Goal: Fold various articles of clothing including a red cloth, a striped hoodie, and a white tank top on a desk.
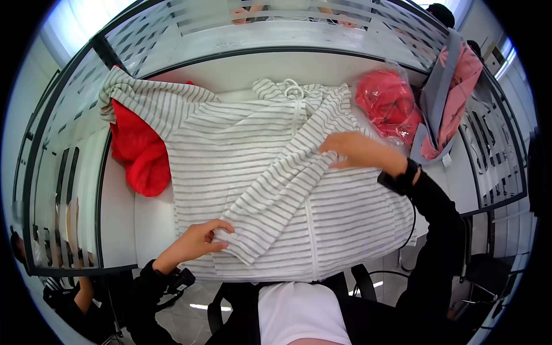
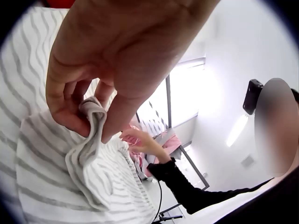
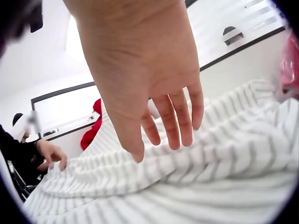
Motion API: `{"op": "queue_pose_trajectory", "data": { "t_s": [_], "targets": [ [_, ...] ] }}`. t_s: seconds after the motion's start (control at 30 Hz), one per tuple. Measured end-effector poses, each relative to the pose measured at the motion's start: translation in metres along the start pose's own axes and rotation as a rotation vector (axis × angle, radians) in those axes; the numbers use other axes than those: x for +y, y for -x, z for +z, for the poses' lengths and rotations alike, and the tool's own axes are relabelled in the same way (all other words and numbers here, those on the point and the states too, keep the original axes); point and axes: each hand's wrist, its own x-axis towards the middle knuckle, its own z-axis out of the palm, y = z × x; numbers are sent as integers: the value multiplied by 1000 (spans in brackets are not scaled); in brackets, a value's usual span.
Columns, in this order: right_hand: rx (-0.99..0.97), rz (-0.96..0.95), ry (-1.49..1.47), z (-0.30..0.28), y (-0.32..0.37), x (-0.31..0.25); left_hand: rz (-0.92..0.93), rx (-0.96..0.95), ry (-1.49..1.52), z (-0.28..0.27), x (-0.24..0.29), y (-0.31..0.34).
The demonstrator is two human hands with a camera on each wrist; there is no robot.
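Observation:
A white hooded zip jacket [image 1: 241, 155] with grey stripes lies spread on the table, its hood and drawstring toward the back. One sleeve [image 1: 287, 178] runs diagonally across its front. My left hand [image 1: 198, 240] pinches that sleeve's cuff [image 2: 96, 119] between thumb and fingers, at the jacket's lower left. Over the sleeve's upper part is my right hand [image 1: 359, 150], its fingers loosely extended downward with fingertips right at the striped cloth [image 3: 187, 163]. The other sleeve [image 1: 144, 95] stretches out to the back left, over a red cloth item.
The red cloth item [image 1: 141, 155] lies at the table's left. Toward the back right sit a clear bag with red cloth [image 1: 388, 103] and a pink and grey bag [image 1: 454, 98]. Framed clear panels [image 1: 276, 54] edge the table. People are visible beyond them.

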Motion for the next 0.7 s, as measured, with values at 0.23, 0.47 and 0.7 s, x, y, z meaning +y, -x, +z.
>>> {"op": "queue_pose_trajectory", "data": {
  "t_s": [0.23, 0.47, 0.7],
  "targets": [
    [-34, -93, 177, 44, 15, -60, 367, -177, -257, -28, 55, 22],
    [-90, -105, 51, 50, 10, -85, 1053, 423, -614, -15, 83, -39],
    [-126, 156, -354, 32, 1, -90, 499, 381, -427, -19, 86, -101]
  ]
}}
